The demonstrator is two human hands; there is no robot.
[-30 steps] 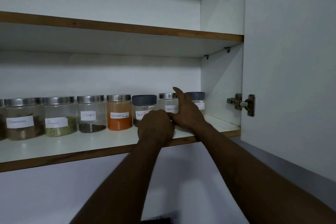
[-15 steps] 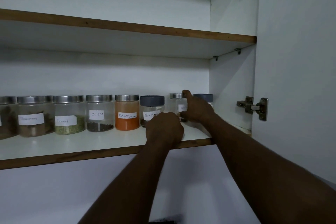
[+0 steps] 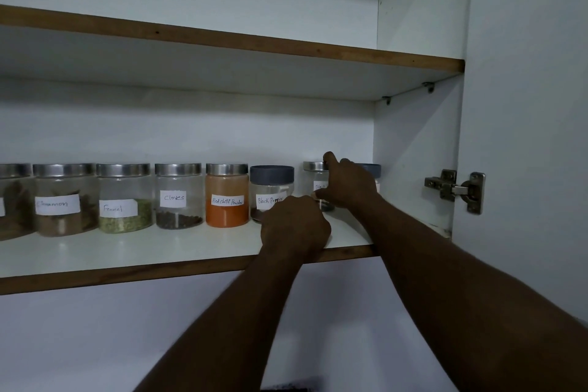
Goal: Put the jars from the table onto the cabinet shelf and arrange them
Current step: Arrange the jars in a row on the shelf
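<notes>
Labelled jars stand in a row on the lower cabinet shelf [image 3: 159, 251]: Cinnamon [image 3: 63, 200], Fennel [image 3: 124, 197], Cloves [image 3: 178, 197], Red chilli powder [image 3: 226, 197] and a dark-lidded Black Pepper jar [image 3: 270, 180]. My right hand [image 3: 346, 188] grips a small silver-lidded jar [image 3: 313, 173] right of it, thumb on the lid; the hand hides most of its label. A second dark-lidded jar [image 3: 370, 169] peeks out behind that hand near the cabinet's side wall. My left hand [image 3: 296, 226] is a closed fist resting on the shelf's front edge, before the Black Pepper jar.
The open cabinet door [image 3: 525, 137] stands at the right with a metal hinge [image 3: 455, 189] beside my right forearm. An upper shelf [image 3: 222, 41] runs above the jars. One more jar is cut off at the left edge.
My right hand has reached deeper onto the silver-lidded jar, thumb now on its lid. The view has shifted, so the row sits farther right. My left fist stays on the shelf edge.
</notes>
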